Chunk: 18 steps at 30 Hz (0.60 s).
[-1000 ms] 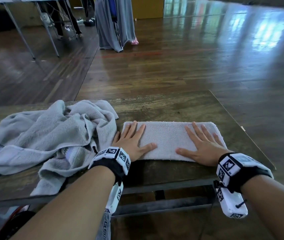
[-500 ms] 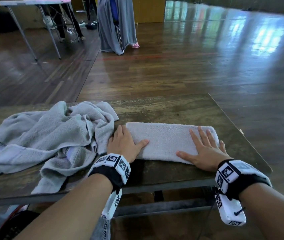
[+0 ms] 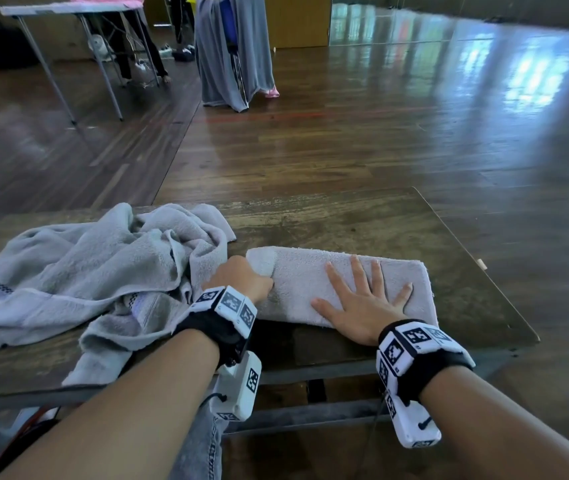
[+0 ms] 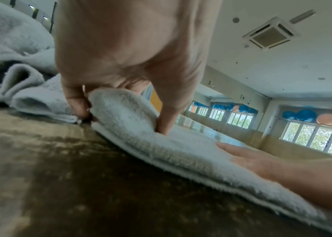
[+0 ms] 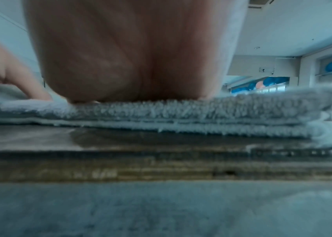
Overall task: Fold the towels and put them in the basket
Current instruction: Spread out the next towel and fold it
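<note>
A pale grey towel (image 3: pixel 305 278), folded into a long strip, lies on the wooden table (image 3: pixel 345 220) near its front edge. My left hand (image 3: pixel 241 277) grips the strip's left end and lifts it a little; in the left wrist view the thumb and fingers (image 4: pixel 165 115) pinch that raised end of the towel (image 4: pixel 124 109). My right hand (image 3: pixel 362 299) lies flat with spread fingers on the strip's right half, and its palm (image 5: pixel 132 64) presses the layered towel (image 5: pixel 181 115). A second grey towel (image 3: pixel 85 271) lies crumpled to the left. No basket is in view.
The table's right edge (image 3: pixel 477 265) runs close to the folded strip. Beyond lies polished wood floor (image 3: pixel 380 126). Far back stand a folding table (image 3: pixel 68 12) with a person's legs behind it and a chair draped in grey cloth (image 3: pixel 234 57).
My left hand slid to the strip's left end and closed round it, raising that end. My right hand moved left toward the middle of the strip and stays flat.
</note>
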{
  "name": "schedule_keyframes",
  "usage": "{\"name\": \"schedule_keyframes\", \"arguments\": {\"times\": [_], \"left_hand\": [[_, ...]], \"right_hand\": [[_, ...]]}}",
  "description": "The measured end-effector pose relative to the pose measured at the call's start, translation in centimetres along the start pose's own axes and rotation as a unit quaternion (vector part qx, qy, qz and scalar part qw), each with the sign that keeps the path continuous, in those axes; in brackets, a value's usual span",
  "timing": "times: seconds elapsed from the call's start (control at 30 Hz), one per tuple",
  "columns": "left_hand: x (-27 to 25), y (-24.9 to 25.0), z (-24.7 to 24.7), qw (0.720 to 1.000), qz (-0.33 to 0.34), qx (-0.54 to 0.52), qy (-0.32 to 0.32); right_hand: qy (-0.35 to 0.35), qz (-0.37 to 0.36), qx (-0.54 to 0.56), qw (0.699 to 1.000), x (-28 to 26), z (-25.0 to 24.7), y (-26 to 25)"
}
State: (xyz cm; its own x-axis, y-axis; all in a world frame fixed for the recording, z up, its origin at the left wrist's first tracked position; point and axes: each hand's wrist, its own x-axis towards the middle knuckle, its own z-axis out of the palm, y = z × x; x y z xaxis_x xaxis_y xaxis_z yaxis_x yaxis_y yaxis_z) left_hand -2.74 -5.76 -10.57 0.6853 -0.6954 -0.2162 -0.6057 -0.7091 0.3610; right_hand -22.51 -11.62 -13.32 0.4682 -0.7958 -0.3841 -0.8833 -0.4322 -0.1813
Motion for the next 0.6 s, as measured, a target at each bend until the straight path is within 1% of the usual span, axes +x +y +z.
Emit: {"name": "schedule_keyframes", "arguments": {"times": [0.13, 0.2, 0.27, 0.3, 0.33, 0.37, 0.4, 0.43, 0.47, 0.5, 0.53, 0.57, 0.6], "left_hand": [[-0.4, 0.7, -1.7, 0.999, -0.005, -0.032, -0.037], [-0.5, 1.2, -3.0, 0.999, -0.016, -0.036, -0.019], [-0.6, 2.0, -4.5, 0.999, -0.008, -0.049, 0.006], [-0.7, 2.5, -5.1, 0.998, 0.008, -0.066, 0.02], [-0.9, 3.0, -5.5, 0.994, 0.039, -0.092, 0.036], [-1.1, 3.6, -5.8, 0.987, 0.086, -0.124, 0.05], [-1.6, 4.4, -5.9, 0.975, 0.15, -0.159, 0.049], [-2.4, 5.1, -6.0, 0.955, 0.222, -0.195, 0.025], [-3.4, 5.9, -6.1, 0.932, 0.285, -0.222, -0.018], [-4.2, 6.5, -6.0, 0.912, 0.329, -0.237, -0.064], [-4.8, 7.0, -5.6, 0.897, 0.353, -0.247, -0.095], [-5.0, 7.3, -5.2, 0.892, 0.359, -0.253, -0.106], [-5.1, 7.5, -4.6, 0.894, 0.354, -0.256, -0.101]], "right_hand": [[0.002, -0.008, -0.006, 1.0, 0.0, 0.3, -0.2], [-0.004, -0.012, -0.001, 1.0, 0.2, 0.4, -0.6], [-0.001, -0.033, 0.037, 0.999, 0.3, 0.1, -1.1], [0.014, -0.046, 0.074, 0.996, 0.4, -0.2, -1.4], [0.042, -0.059, 0.12, 0.99, 0.4, -0.6, -1.7], [0.082, -0.07, 0.173, 0.979, 0.4, -1.1, -2.1], [0.123, -0.077, 0.237, 0.961, 0.3, -1.8, -2.3], [0.154, -0.084, 0.323, 0.93, 0.1, -2.5, -2.6], [0.162, -0.088, 0.427, 0.885, -0.2, -3.2, -2.7], [0.142, -0.084, 0.533, 0.83, -0.4, -3.8, -2.6], [0.1, -0.075, 0.628, 0.768, -0.5, -4.3, -2.1], [0.053, -0.066, 0.704, 0.705, -0.6, -4.8, -1.3], [0.017, -0.054, 0.747, 0.663, -0.7, -5.3, -0.5]]}}
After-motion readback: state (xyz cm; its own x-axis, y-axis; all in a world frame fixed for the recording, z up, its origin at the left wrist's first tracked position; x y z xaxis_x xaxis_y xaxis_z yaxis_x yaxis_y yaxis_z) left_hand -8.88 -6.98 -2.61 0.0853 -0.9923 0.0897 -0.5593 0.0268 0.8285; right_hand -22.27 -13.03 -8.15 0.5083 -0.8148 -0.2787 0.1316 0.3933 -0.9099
